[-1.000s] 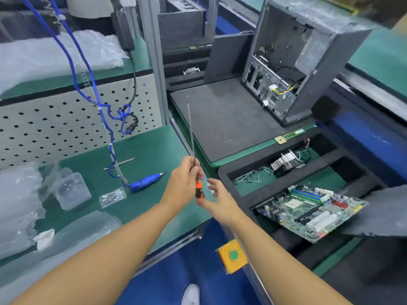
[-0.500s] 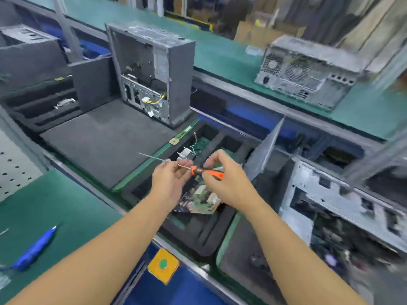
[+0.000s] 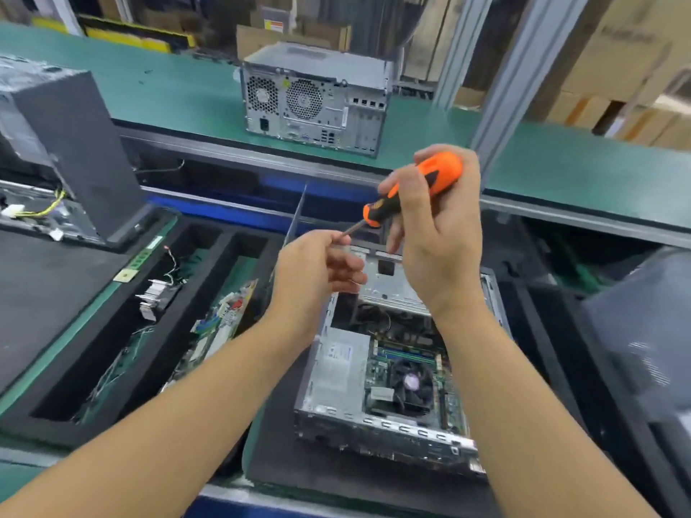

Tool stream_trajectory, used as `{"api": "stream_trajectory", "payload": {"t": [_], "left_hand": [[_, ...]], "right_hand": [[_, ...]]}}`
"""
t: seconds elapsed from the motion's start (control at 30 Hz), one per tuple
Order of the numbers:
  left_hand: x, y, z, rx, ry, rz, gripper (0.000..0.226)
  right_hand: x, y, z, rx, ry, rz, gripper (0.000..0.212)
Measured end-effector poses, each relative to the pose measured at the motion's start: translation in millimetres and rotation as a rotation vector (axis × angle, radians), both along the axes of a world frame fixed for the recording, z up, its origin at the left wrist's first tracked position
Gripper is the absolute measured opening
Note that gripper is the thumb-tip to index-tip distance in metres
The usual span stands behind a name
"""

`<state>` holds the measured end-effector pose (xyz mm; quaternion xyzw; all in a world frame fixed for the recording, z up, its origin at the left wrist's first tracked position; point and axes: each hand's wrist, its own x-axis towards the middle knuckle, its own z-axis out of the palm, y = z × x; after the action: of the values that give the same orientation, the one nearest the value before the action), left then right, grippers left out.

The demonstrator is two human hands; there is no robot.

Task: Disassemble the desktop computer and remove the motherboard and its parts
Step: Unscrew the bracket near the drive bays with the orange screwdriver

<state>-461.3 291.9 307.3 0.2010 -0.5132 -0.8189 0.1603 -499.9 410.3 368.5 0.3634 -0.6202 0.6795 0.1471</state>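
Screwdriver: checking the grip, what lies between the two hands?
Head view: the screwdriver shaft, pinched by the left hand, handle gripped by the right hand.

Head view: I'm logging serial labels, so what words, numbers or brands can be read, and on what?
No text is legible.
White label in the open computer: blurred.
Orange-and-white sticker on a far cardboard box: too small.
Print on the right-hand carton: blurred.

place: electronics disassembly line | evidence: green conveyor belt point(image 3: 168, 91), foam trays point(image 3: 56, 431), stacked cartons point(image 3: 613, 50)
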Motion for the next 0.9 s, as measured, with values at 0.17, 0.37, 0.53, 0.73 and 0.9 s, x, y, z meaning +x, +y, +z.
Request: {"api": "stream_trajectory", "payload": {"t": [0.17, 0.37, 0.53, 0.73, 0.9], "left_hand": [[-34.7, 36.9, -2.5, -0.551, 0.014, -0.161, 0.024], [-84.4, 53.2, -38.9, -1.180, -0.029, -0.248, 0.011], [-111.9, 56.7, -61.9, -1.204, -0.062, -0.310, 0.014], [-129.6, 49.7, -74.5, -1.062, -0.077, -0.334, 0.012], [-140.3, 35.2, -75.0, -1.080, -0.023, -0.370, 0.008]], "right_hand": [[-45.7, 43.5, 20.7, -0.017, 0.068, -0.128, 0.008], [-84.6, 75.7, 7.4, 0.144, 0.132, -0.191, 0.012], [-107.8, 86.8, -6.7, 0.262, 0.123, -0.167, 0.013], [-130.0, 81.9, -10.0, 0.284, 0.086, -0.151, 0.014], [-139.5, 70.3, -9.0, 0.286, 0.099, -0.157, 0.011]]}}
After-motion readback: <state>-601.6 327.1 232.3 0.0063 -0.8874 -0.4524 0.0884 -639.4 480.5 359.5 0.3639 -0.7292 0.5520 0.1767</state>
